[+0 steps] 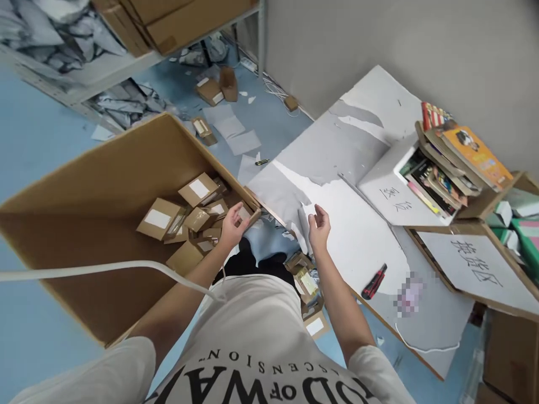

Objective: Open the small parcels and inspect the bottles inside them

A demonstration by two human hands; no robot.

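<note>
My left hand (233,225) is over the right rim of a large cardboard carton (101,168), its fingers apart. A small brown cardboard piece (254,216) shows just beyond its thumb and fingers; I cannot tell whether they touch. Several small brown boxes (156,219) with white labels lie in a heap inside the carton. My right hand (319,225) is raised at the near edge of the white table (349,224), fingers curved and apart, holding nothing. A red and black box cutter (374,281) rests on the table, nearer my right forearm.
A white box of books (396,191) and a cardboard box with a written sign (475,266) stand at the right. Small boxes (309,283) lie below the table edge. Paper sheets (231,128) litter the floor. A shelf (84,84) holds grey packages. A white cord (105,269) crosses the carton.
</note>
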